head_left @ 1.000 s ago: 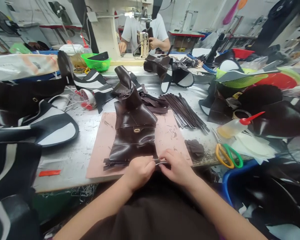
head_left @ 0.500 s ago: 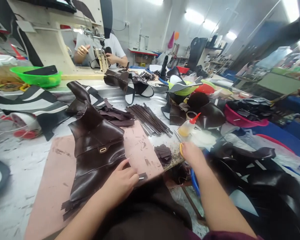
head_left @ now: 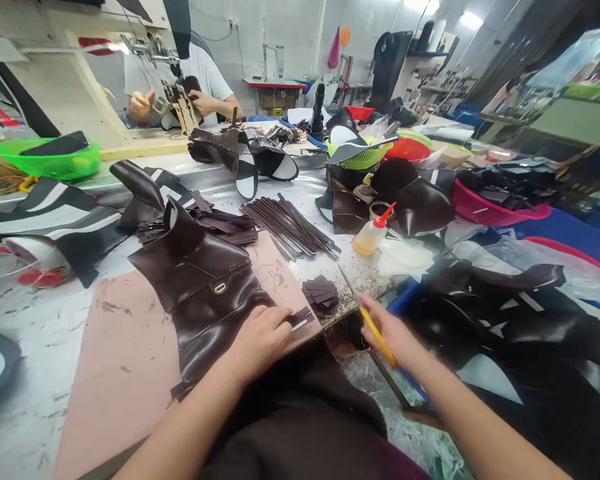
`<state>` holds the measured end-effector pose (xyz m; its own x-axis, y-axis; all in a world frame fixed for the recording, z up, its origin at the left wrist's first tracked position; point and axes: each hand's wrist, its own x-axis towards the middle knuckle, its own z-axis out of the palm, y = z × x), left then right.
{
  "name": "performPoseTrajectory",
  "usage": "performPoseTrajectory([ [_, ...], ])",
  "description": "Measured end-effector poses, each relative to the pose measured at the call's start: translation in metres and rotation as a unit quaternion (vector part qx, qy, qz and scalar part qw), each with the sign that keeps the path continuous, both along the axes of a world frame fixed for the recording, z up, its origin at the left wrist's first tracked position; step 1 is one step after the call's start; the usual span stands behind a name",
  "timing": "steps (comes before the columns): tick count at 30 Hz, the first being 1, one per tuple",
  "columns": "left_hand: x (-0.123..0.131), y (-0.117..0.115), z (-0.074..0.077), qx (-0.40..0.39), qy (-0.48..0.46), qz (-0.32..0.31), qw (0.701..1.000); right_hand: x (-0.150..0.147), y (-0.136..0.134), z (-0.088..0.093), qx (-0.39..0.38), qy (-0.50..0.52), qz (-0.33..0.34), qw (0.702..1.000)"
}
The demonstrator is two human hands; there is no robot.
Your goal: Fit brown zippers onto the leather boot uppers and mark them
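Observation:
A dark brown leather boot upper (head_left: 215, 300) with a small gold buckle lies on the pink board. My left hand (head_left: 263, 337) is closed on its right edge, fingers bent over the leather. A dark tab with a white strip (head_left: 300, 323) sticks out past those fingertips. Over the table's front edge, my right hand (head_left: 387, 333) is wrapped round yellow-handled scissors (head_left: 375, 330), their thin blades pointing up and left. Close to the blade tips lies a small pile of dark leather pieces (head_left: 321, 295).
Behind the pile lie many narrow leather strips (head_left: 290, 227). A glue bottle (head_left: 370, 237) with a red nozzle stands to their right. More uppers (head_left: 410, 200), a pink basket (head_left: 500, 210) and a green basket (head_left: 50, 160) surround the work. A co-worker's hands (head_left: 203, 103) are at a sewing machine opposite.
My right hand has drawn the scissors off the tabletop, toward me and slightly right. My left hand and the boot upper have shifted right. The view has turned a little.

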<state>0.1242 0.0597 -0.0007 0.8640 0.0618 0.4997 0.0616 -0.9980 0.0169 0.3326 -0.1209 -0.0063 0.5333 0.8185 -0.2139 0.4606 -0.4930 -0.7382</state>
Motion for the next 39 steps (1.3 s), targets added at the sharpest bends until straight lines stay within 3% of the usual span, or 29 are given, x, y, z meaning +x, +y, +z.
performPoseTrajectory([
  [4, 0.0, -0.002, -0.002, -0.013, -0.003, -0.016, 1.0, -0.049, -0.028, -0.017, 0.032, 0.278, 0.034, 0.959],
  [7, 0.003, -0.002, -0.005, -0.009, -0.005, -0.024, 1.0, -0.064, -0.031, -0.023, 0.013, 0.356, 0.059, 0.933],
  [11, 0.005, 0.0, -0.007, 0.003, -0.024, -0.037, 0.999, -0.066, -0.023, -0.02, 0.002, 0.342, 0.135, 0.93],
  [17, 0.003, 0.0, -0.006, -0.006, -0.032, -0.04, 0.999, -0.069, -0.017, -0.011, 0.04, 0.303, 0.167, 0.937],
  [25, -0.001, 0.0, -0.008, 0.024, -0.016, -0.067, 0.997, -0.077, 0.0, -0.002, -0.032, 0.219, 0.202, 0.954],
  [39, -0.002, 0.0, -0.008, 0.009, -0.026, -0.071, 0.997, -0.092, 0.004, -0.017, 0.038, 0.197, 0.101, 0.975],
])
